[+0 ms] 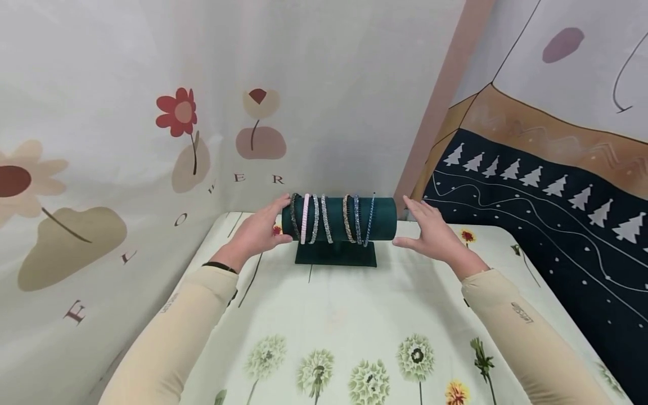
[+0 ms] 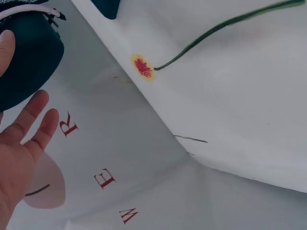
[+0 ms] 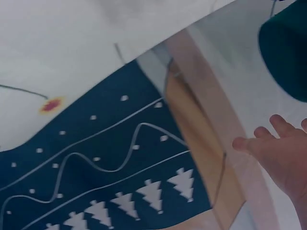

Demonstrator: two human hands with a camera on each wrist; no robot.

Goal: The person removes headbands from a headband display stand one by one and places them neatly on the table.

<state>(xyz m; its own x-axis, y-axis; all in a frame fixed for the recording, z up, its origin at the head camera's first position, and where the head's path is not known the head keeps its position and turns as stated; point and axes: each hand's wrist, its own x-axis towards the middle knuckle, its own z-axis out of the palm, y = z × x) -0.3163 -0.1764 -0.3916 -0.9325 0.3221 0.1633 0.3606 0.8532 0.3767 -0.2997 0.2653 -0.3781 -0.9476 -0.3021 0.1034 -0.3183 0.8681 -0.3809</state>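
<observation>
A dark green velvet bracelet stand (image 1: pixel 386 220) has a horizontal roll on a flat base (image 1: pixel 335 256). Several bracelets circle the roll: a dark one (image 1: pixel 294 216), a pink one (image 1: pixel 305 219), silvery ones (image 1: pixel 326 220), a brownish one (image 1: pixel 347 219) and bluish ones (image 1: pixel 357 220) to the right. At the roll's left end is my left hand (image 1: pixel 257 230), fingers extended and thumb apart; whether it touches the roll I cannot tell. My right hand (image 1: pixel 430 233) is held beside the right end with spread fingers. In the right wrist view a gap separates this hand (image 3: pixel 283 155) from the roll (image 3: pixel 288 52).
The stand is on a table with a white cloth (image 1: pixel 334 309) printed with dandelions and flowers. Behind and to the left hangs a pale flower-printed curtain (image 1: pixel 324 112). A dark blue cloth with white trees (image 1: pixel 536 214) hangs along the right.
</observation>
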